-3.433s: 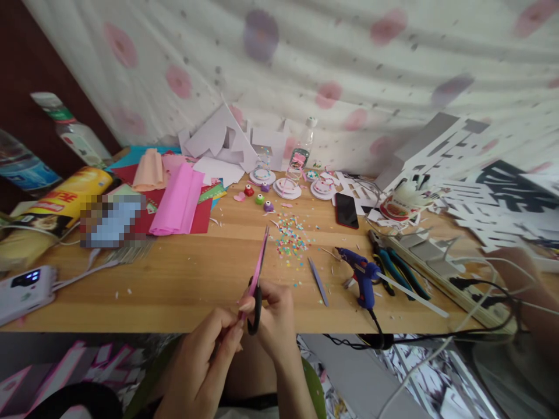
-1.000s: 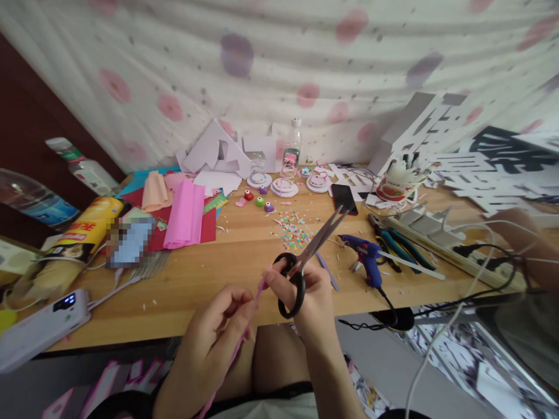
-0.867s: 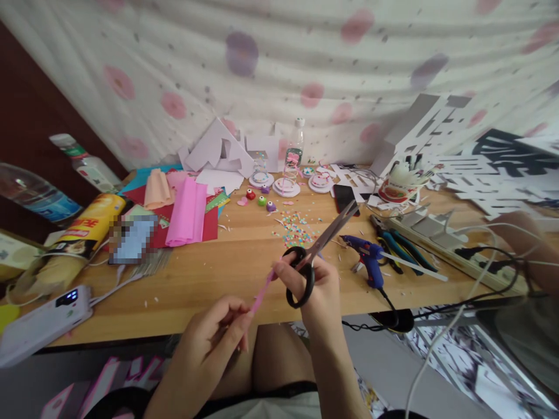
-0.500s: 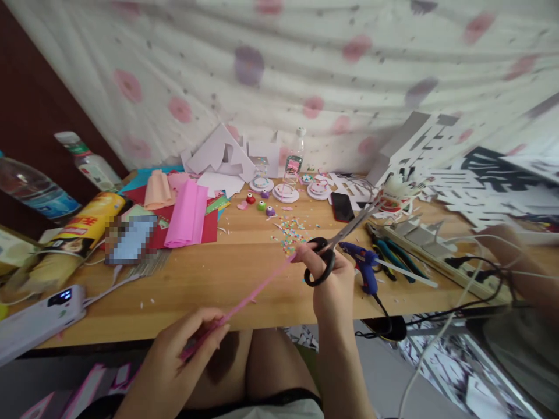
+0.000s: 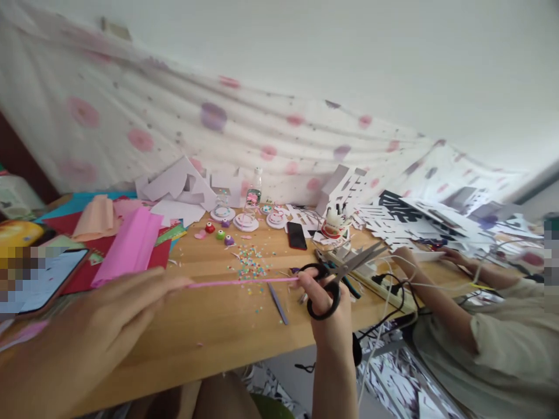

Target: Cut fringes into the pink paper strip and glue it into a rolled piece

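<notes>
A narrow pink paper strip (image 5: 244,282) is stretched nearly level above the wooden table between my two hands. My left hand (image 5: 117,308) is closed on its left end, fingertips pinched together. With thumb and fingertips my right hand (image 5: 325,299) grips the other end, and it also carries black-handled scissors (image 5: 345,270), blades parted and pointing up to the right. Behind my left hand lies a folded bundle of pink crepe paper (image 5: 131,244). Below the strip are tweezers (image 5: 278,304) and scattered colourful confetti bits (image 5: 253,265).
A phone (image 5: 297,235), small decorated round stands (image 5: 246,221) and a cup of white tools (image 5: 335,224) sit farther back. At right are a power strip (image 5: 404,299) with cables and a co-worker's arms (image 5: 430,291). Another phone (image 5: 48,279) lies at left.
My left hand has risen from near the lap to above the table and moved left, so the strip went from slanted to nearly level. The view has turned right, bringing the co-worker further in.
</notes>
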A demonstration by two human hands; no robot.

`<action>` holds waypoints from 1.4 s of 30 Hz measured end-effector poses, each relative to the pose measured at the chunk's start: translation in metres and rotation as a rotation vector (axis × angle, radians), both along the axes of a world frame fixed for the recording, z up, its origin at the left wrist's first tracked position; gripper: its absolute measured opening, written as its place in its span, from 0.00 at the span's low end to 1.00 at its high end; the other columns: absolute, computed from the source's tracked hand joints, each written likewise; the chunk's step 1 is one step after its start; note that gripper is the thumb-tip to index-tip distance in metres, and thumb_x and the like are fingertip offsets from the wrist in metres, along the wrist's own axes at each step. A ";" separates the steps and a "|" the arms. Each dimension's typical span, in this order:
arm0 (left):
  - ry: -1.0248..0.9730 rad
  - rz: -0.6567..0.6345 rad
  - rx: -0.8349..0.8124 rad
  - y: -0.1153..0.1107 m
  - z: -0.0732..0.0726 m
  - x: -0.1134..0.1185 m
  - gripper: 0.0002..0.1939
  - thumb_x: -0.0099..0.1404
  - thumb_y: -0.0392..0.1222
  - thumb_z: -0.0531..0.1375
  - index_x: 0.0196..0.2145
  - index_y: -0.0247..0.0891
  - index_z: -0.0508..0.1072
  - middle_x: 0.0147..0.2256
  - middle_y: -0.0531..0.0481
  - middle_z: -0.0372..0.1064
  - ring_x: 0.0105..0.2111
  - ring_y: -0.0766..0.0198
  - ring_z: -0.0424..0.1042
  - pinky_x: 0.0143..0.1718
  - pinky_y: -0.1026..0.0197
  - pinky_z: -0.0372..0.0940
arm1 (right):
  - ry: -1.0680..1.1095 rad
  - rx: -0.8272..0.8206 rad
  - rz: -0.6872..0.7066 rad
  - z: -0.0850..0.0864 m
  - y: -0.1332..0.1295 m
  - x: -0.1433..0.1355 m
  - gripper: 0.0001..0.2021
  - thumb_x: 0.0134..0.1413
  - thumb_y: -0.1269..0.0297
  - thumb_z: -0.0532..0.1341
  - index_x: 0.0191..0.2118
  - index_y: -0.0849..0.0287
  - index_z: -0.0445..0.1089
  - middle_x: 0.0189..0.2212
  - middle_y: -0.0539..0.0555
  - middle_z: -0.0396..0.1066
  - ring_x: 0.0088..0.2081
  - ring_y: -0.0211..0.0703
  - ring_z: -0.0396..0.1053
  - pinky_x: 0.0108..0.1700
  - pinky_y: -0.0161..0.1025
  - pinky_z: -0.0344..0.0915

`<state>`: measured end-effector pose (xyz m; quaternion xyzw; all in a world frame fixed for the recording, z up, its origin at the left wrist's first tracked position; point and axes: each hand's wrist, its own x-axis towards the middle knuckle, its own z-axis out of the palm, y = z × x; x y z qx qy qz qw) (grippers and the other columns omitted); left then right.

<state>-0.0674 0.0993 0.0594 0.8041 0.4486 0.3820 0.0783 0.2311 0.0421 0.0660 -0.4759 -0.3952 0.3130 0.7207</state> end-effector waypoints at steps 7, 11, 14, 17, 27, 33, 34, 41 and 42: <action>0.056 0.093 0.418 0.039 0.075 0.058 0.24 0.71 0.56 0.47 0.43 0.40 0.78 0.45 0.47 0.76 0.52 0.54 0.69 0.60 0.45 0.58 | 0.058 -0.026 -0.261 -0.018 -0.022 -0.026 0.11 0.46 0.59 0.70 0.20 0.59 0.75 0.21 0.50 0.75 0.26 0.41 0.71 0.33 0.35 0.66; -0.599 0.264 -0.001 -0.008 0.003 0.092 0.17 0.67 0.57 0.57 0.39 0.40 0.75 0.35 0.49 0.77 0.37 0.58 0.75 0.43 0.53 0.70 | -0.008 -0.177 -0.492 -0.049 -0.031 -0.061 0.13 0.51 0.56 0.68 0.25 0.60 0.75 0.22 0.51 0.77 0.27 0.43 0.74 0.34 0.35 0.67; -0.853 0.074 -0.761 -0.050 -0.062 0.103 0.25 0.60 0.63 0.63 0.37 0.36 0.77 0.31 0.46 0.76 0.30 0.59 0.74 0.35 0.56 0.71 | -0.154 -0.200 -0.475 -0.078 -0.039 -0.079 0.13 0.54 0.56 0.68 0.27 0.60 0.76 0.23 0.52 0.78 0.26 0.42 0.75 0.32 0.34 0.68; -1.133 -0.012 -1.102 -0.076 -0.091 0.105 0.25 0.55 0.61 0.69 0.39 0.35 0.78 0.36 0.45 0.77 0.32 0.61 0.75 0.36 0.60 0.71 | -0.394 -0.171 -0.400 -0.104 -0.049 -0.087 0.11 0.56 0.59 0.67 0.27 0.59 0.75 0.23 0.51 0.76 0.24 0.40 0.73 0.30 0.34 0.67; -1.451 -0.109 -1.402 -0.081 -0.102 0.098 0.20 0.53 0.53 0.73 0.29 0.34 0.74 0.27 0.53 0.71 0.25 0.71 0.66 0.27 0.69 0.62 | -0.535 -0.506 -0.328 -0.108 -0.068 -0.109 0.12 0.55 0.54 0.65 0.25 0.52 0.77 0.26 0.52 0.73 0.28 0.44 0.73 0.32 0.39 0.67; -1.417 -0.109 -1.511 -0.079 -0.106 0.100 0.24 0.49 0.56 0.74 0.29 0.35 0.72 0.23 0.52 0.70 0.25 0.69 0.66 0.27 0.69 0.59 | -0.514 -0.452 -0.296 -0.105 -0.064 -0.110 0.06 0.52 0.59 0.66 0.26 0.49 0.78 0.26 0.52 0.75 0.28 0.45 0.73 0.32 0.42 0.69; -1.413 -0.094 -1.493 -0.078 -0.106 0.100 0.24 0.49 0.56 0.74 0.29 0.35 0.72 0.25 0.52 0.70 0.26 0.69 0.66 0.29 0.69 0.59 | -0.497 -0.456 -0.251 -0.104 -0.063 -0.107 0.05 0.51 0.60 0.67 0.27 0.47 0.79 0.25 0.51 0.76 0.28 0.44 0.74 0.33 0.41 0.68; -1.133 -0.007 -1.199 -0.078 -0.099 0.080 0.16 0.59 0.53 0.67 0.26 0.39 0.70 0.27 0.55 0.63 0.30 0.65 0.62 0.35 0.66 0.60 | -0.208 -0.749 0.240 -0.100 -0.073 -0.089 0.17 0.51 0.46 0.61 0.22 0.50 0.78 0.18 0.49 0.75 0.22 0.44 0.74 0.21 0.36 0.59; -1.063 0.003 -1.171 -0.080 -0.096 0.076 0.16 0.60 0.54 0.66 0.26 0.40 0.70 0.27 0.55 0.63 0.31 0.64 0.63 0.36 0.65 0.61 | -0.191 -0.751 0.287 -0.102 -0.076 -0.090 0.20 0.50 0.43 0.61 0.21 0.52 0.76 0.17 0.50 0.74 0.20 0.43 0.72 0.19 0.36 0.57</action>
